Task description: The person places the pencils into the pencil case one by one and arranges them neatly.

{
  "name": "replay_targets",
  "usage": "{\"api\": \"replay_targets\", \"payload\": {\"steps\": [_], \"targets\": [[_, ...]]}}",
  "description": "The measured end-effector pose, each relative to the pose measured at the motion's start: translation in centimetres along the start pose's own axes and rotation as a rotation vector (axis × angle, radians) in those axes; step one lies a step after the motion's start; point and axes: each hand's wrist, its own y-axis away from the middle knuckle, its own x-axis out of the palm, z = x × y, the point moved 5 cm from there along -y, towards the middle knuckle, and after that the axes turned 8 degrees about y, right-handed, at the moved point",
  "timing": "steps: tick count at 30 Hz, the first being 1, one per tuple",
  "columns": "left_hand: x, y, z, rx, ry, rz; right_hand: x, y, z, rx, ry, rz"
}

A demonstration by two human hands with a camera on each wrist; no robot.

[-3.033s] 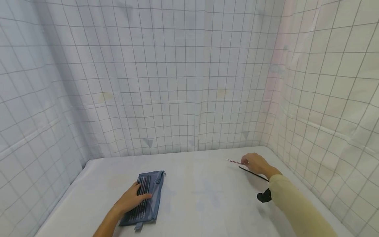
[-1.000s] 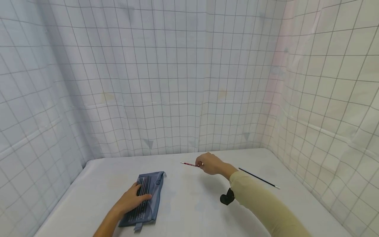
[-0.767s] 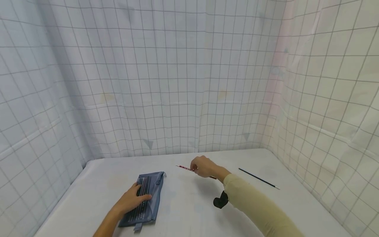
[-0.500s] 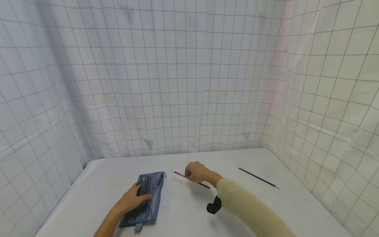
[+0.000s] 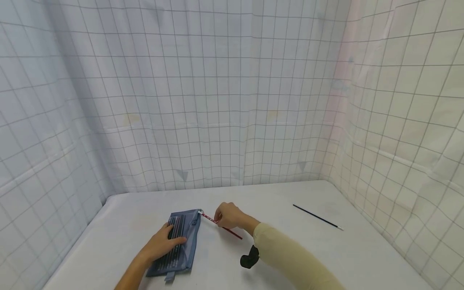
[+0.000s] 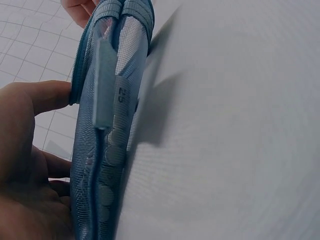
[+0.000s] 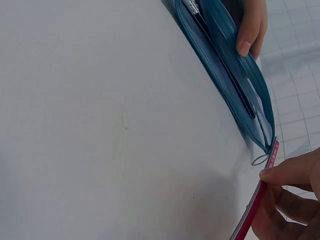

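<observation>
white table point(image 5: 282, 241) amid gridded curtains point(image 5: 203, 100); right grip point(image 5: 228, 216) pinching red pencil point(image 5: 224, 228), left grip point(image 5: 161, 243) flat on pouch point(image 5: 188, 245)

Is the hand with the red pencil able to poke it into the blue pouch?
Probably yes. The right hand pinches the red pencil, whose tip already sits at the corner of the blue pouch; nothing lies between, and the left hand rests on the pouch.
</observation>
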Motion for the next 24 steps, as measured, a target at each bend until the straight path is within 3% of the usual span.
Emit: {"api": "replay_targets", "payload": {"steps": [13,24], "targets": [[0.0,0.3,-0.2,-0.004,0.021,0.003,1.7,0.2,-0.2,0.198,-0.260,-0.049],[0.1,0.5,-0.2,0.002,0.036,0.006,3.0,0.3,0.5,0.199,-0.357,-0.073]]}}
